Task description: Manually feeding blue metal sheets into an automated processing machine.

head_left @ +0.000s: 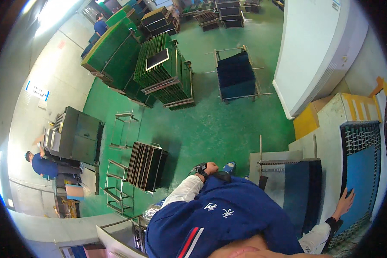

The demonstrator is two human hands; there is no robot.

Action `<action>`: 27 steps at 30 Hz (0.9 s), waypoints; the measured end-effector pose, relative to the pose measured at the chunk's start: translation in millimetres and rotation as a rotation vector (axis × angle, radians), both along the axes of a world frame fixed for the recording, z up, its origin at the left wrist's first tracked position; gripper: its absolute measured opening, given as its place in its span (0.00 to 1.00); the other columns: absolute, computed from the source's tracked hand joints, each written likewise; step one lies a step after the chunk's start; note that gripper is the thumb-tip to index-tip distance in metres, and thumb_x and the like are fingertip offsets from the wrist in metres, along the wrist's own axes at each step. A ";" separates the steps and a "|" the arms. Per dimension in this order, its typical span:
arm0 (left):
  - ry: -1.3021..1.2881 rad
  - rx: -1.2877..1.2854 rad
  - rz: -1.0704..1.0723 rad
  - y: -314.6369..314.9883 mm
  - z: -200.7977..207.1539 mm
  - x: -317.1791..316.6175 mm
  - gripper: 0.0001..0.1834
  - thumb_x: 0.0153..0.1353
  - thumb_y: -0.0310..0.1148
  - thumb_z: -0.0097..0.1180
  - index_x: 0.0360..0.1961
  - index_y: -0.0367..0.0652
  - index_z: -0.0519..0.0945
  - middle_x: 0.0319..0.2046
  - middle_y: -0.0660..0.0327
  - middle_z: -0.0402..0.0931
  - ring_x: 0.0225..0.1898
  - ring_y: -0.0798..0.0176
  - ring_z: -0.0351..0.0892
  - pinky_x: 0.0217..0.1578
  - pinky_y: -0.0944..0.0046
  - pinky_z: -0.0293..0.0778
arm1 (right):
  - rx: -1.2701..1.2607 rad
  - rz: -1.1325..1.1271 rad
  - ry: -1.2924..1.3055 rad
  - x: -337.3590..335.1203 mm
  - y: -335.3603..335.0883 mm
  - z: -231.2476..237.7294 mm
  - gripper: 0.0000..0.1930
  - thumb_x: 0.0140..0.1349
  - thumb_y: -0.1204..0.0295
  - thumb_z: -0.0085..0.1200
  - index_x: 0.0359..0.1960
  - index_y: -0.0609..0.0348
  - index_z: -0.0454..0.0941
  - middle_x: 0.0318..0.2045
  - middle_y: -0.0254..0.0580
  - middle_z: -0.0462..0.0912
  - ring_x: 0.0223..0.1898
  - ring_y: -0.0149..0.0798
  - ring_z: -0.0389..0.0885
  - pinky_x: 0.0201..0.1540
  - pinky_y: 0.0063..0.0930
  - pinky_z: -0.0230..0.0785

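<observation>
My right hand (344, 204) lies with its fingers spread on a flat blue panel (362, 178). The panel rests on a conveyor bed (362, 134) with rows of small rollers, at the right. Around the right wrist is a dark band. My left hand (211, 167) is in front of my body, its fingers curled in. Whatever those fingers may hold is hidden. A black device is strapped on the left wrist, and a dark item (222, 176) sits just beside that hand. Dark blue panels (303, 189) stand in a metal-framed rack between my body and the conveyor.
A rack of upright boards (145, 167) and metal stands (116, 187) are at left. Ahead are stacked green racks (165, 73) and a cart with dark panels (236, 75). A large white machine housing (318, 47) stands right. One person (45, 165) is by a grey cabinet (77, 135), another (100, 26) farther off.
</observation>
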State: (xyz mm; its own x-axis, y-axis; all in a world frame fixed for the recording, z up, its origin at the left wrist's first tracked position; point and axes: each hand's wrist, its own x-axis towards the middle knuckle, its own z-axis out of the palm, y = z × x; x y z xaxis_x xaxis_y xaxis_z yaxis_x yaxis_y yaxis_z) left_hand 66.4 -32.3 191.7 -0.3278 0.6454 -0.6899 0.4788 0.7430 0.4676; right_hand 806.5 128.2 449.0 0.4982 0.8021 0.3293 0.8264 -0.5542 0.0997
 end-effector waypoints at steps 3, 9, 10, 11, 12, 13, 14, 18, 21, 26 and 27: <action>-0.005 0.028 -0.002 -1.4 -4.0 0.4 0.14 0.40 0.41 0.53 0.25 0.44 0.80 0.20 0.58 0.77 0.21 0.62 0.76 0.27 0.64 0.72 | -0.039 -0.027 0.010 -0.1 6.6 2.1 0.29 0.56 0.41 0.34 0.56 0.37 0.62 0.57 0.34 0.61 0.56 0.43 0.60 0.53 0.43 0.56; 0.017 -0.007 -0.017 1.5 -6.9 4.7 0.14 0.40 0.42 0.54 0.25 0.43 0.80 0.21 0.59 0.77 0.21 0.64 0.76 0.27 0.65 0.73 | 0.138 0.285 0.136 -53.7 -16.5 20.2 0.24 0.58 0.55 0.44 0.51 0.58 0.67 0.49 0.49 0.70 0.51 0.49 0.66 0.53 0.38 0.57; -0.013 0.037 -0.025 9.5 6.1 10.2 0.15 0.41 0.42 0.54 0.25 0.43 0.80 0.22 0.59 0.78 0.23 0.61 0.76 0.29 0.64 0.73 | 0.189 0.316 0.209 -69.8 -25.2 22.7 0.22 0.57 0.62 0.47 0.49 0.63 0.67 0.48 0.52 0.71 0.51 0.49 0.67 0.53 0.36 0.57; 0.015 0.063 -0.083 14.8 8.4 12.0 0.14 0.42 0.42 0.54 0.26 0.43 0.80 0.23 0.58 0.78 0.26 0.59 0.77 0.30 0.63 0.73 | 0.187 0.278 0.239 -87.5 -30.8 25.8 0.20 0.58 0.64 0.47 0.49 0.63 0.67 0.48 0.50 0.71 0.51 0.48 0.67 0.53 0.36 0.57; 0.001 0.087 -0.107 13.6 0.3 5.1 0.13 0.42 0.41 0.53 0.25 0.44 0.80 0.22 0.59 0.78 0.25 0.60 0.77 0.30 0.64 0.72 | 0.292 0.439 0.243 -115.0 -30.2 34.4 0.18 0.58 0.67 0.46 0.49 0.63 0.68 0.48 0.49 0.71 0.51 0.46 0.67 0.54 0.35 0.56; -0.019 0.110 -0.139 11.8 -10.5 -1.9 0.11 0.41 0.39 0.53 0.23 0.45 0.80 0.21 0.60 0.78 0.25 0.61 0.77 0.29 0.64 0.72 | 0.391 0.531 0.307 -123.5 -30.3 22.1 0.18 0.57 0.70 0.47 0.49 0.62 0.68 0.48 0.48 0.70 0.52 0.45 0.66 0.55 0.34 0.55; -0.018 0.175 -0.276 11.4 -12.3 -8.4 0.12 0.42 0.40 0.53 0.24 0.45 0.80 0.22 0.60 0.78 0.25 0.61 0.77 0.30 0.64 0.72 | 0.396 0.480 0.364 -138.9 -34.7 18.0 0.20 0.54 0.70 0.51 0.49 0.61 0.67 0.49 0.46 0.70 0.52 0.44 0.65 0.55 0.36 0.54; -0.069 0.368 -0.478 15.7 -26.8 -24.4 0.13 0.45 0.40 0.51 0.24 0.42 0.81 0.21 0.60 0.78 0.25 0.64 0.76 0.30 0.67 0.71 | 0.330 0.471 0.507 -218.0 -53.8 52.3 0.19 0.49 0.70 0.55 0.45 0.61 0.70 0.45 0.49 0.72 0.47 0.48 0.68 0.51 0.37 0.59; -0.087 0.373 -0.661 33.6 -27.1 -26.3 0.11 0.45 0.39 0.52 0.25 0.45 0.80 0.23 0.58 0.78 0.26 0.61 0.77 0.30 0.64 0.71 | 0.344 0.467 0.574 -234.8 -78.1 37.2 0.19 0.48 0.70 0.56 0.43 0.60 0.71 0.43 0.47 0.73 0.45 0.49 0.70 0.48 0.37 0.61; 0.100 0.482 -1.159 39.7 -38.3 -39.3 0.08 0.45 0.35 0.52 0.29 0.49 0.78 0.29 0.58 0.76 0.31 0.52 0.75 0.30 0.59 0.72 | 0.246 0.347 0.537 -247.6 -115.2 -3.1 0.21 0.48 0.67 0.55 0.45 0.59 0.70 0.45 0.45 0.72 0.48 0.47 0.68 0.50 0.38 0.59; 0.183 0.364 -1.237 52.8 -28.5 -24.5 0.07 0.46 0.34 0.51 0.28 0.49 0.78 0.28 0.58 0.76 0.31 0.52 0.75 0.30 0.59 0.72 | 0.190 0.305 0.485 -245.0 -126.6 -7.6 0.21 0.48 0.67 0.55 0.45 0.59 0.69 0.47 0.44 0.71 0.49 0.47 0.67 0.51 0.38 0.57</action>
State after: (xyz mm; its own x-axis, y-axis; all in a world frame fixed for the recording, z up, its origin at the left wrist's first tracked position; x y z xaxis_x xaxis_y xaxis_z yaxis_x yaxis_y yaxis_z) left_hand 41.9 20.4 163.2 0.5448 0.7250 -0.4214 0.8286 -0.3883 0.4033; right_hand 561.5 1.5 441.5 0.3837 0.8819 0.2738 0.8774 -0.2557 -0.4059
